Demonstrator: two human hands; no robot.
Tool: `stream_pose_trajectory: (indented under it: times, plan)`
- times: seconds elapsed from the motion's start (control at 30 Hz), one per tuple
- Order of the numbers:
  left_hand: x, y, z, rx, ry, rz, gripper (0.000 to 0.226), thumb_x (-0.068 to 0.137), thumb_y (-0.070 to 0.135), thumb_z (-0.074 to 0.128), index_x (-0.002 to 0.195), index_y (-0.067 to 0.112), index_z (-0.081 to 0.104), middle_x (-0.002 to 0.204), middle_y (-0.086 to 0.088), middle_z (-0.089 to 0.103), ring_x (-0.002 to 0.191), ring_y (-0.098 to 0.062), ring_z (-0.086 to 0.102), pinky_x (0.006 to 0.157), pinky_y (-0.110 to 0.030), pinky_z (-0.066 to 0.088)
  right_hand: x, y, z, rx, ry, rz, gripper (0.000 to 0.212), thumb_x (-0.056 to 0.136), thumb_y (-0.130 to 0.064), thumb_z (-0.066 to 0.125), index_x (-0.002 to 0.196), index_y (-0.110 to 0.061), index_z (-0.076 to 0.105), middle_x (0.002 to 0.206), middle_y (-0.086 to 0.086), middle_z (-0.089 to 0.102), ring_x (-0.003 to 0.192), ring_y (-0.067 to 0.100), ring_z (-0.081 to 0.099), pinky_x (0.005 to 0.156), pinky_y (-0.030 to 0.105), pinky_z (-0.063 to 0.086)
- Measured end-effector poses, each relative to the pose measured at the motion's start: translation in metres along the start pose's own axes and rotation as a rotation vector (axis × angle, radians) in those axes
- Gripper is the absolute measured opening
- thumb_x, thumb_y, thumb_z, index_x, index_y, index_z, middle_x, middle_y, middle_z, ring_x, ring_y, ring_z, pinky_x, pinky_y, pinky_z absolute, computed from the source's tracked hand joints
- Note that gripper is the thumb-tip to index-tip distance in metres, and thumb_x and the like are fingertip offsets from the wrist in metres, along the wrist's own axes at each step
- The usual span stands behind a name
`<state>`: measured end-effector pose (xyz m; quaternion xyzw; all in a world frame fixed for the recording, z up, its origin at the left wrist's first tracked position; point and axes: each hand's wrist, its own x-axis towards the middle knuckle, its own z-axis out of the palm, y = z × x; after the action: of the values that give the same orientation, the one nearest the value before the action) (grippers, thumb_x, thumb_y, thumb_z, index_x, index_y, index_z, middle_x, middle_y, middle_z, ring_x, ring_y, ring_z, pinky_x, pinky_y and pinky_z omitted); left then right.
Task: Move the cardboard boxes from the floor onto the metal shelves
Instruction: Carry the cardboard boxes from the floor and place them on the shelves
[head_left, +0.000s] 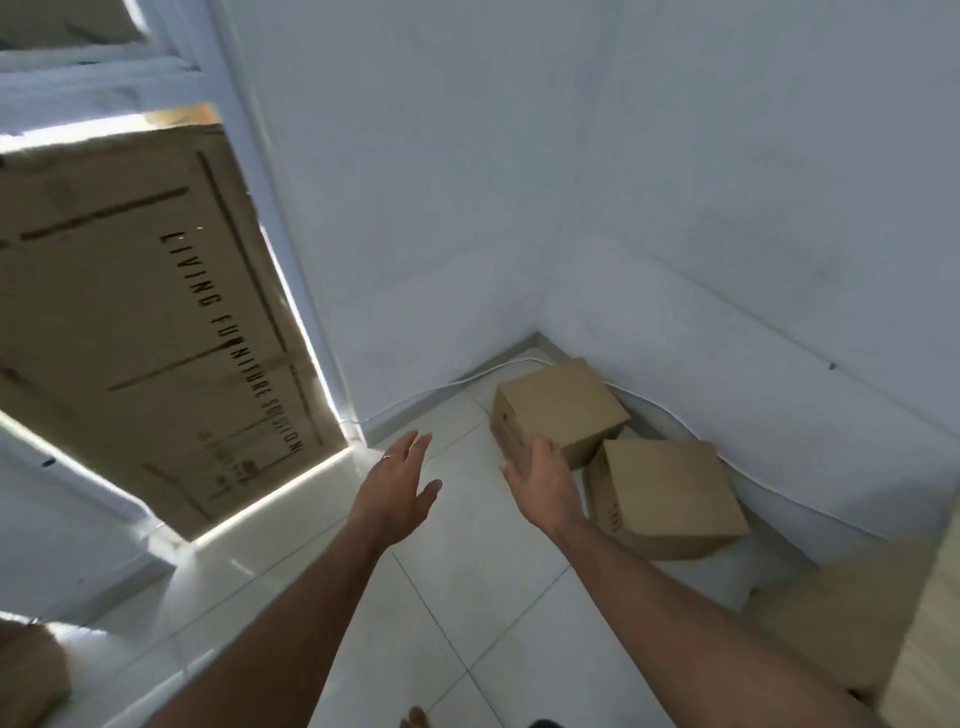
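I am reaching both spread, empty hands, left hand (397, 486) and right hand (540, 480), toward the far box (558, 408) on the floor (467, 597) in the wall corner, beside the near box (665, 496), risking a one-sided grab that tips it.

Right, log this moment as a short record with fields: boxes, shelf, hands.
boxes on floor: far box in the corner, near box beside it
shelf: white metal shelf at left, a large printed box on it
left hand: open, fingers spread, holding nothing
right hand: open, reaching at the far box's near face; contact unclear
cable: white, along the wall base
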<state>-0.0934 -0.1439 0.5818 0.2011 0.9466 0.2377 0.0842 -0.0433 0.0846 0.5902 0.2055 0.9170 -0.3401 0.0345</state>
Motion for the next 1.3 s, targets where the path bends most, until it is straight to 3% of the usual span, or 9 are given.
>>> stream_pose_trajectory:
  times: [0.33,0.6,0.77,1.13,1.3]
  plan:
    - [0.129,0.043,0.054,0.054,-0.204,0.209,0.071,0.102,0.043,0.055,0.161,0.017,0.024,0.169,-0.006,0.023,0.153,-0.024,0.026,0.122,-0.041,0.031,0.062,0.070,-0.020,0.072,0.148,0.256,0.068,0.100,-0.046,0.060,0.152,-0.007,0.039,0.152,0.014,0.045,0.136,0.031,0.047,0.108,0.038,0.042]
    - [0.223,0.108,0.111,0.100,-0.346,0.371,0.068,0.101,0.042,0.057,0.157,0.014,0.031,0.164,-0.011,0.033,0.143,-0.032,0.042,0.115,-0.045,0.039,0.102,0.158,-0.057,0.061,0.174,0.460,0.064,0.101,-0.043,0.059,0.148,-0.003,0.041,0.146,0.020,0.046,0.129,0.040,0.051,0.104,0.047,0.048]
    - [0.271,0.135,0.149,0.087,-0.462,0.442,0.067,0.100,0.037,0.059,0.156,0.012,0.033,0.162,-0.012,0.033,0.136,-0.036,0.048,0.109,-0.045,0.042,0.117,0.203,-0.061,0.098,0.210,0.583,0.063,0.101,-0.040,0.059,0.149,-0.003,0.040,0.147,0.020,0.045,0.129,0.039,0.051,0.102,0.045,0.049]
    - [0.361,0.140,0.268,0.086,-0.640,0.583,0.071,0.098,0.035,0.065,0.156,0.008,0.034,0.161,-0.015,0.033,0.143,-0.035,0.040,0.112,-0.043,0.038,0.152,0.295,0.004,0.264,0.328,0.801,0.079,0.092,-0.052,0.071,0.153,-0.011,0.040,0.153,0.014,0.042,0.135,0.032,0.048,0.105,0.045,0.047]
    - [0.383,0.132,0.356,0.098,-0.694,0.609,0.082,0.095,0.051,0.065,0.159,0.013,0.030,0.164,-0.012,0.028,0.145,-0.034,0.037,0.115,-0.046,0.037,0.173,0.354,0.058,0.329,0.382,0.856,0.083,0.088,-0.051,0.076,0.154,-0.015,0.039,0.152,0.014,0.044,0.136,0.030,0.046,0.106,0.041,0.045]
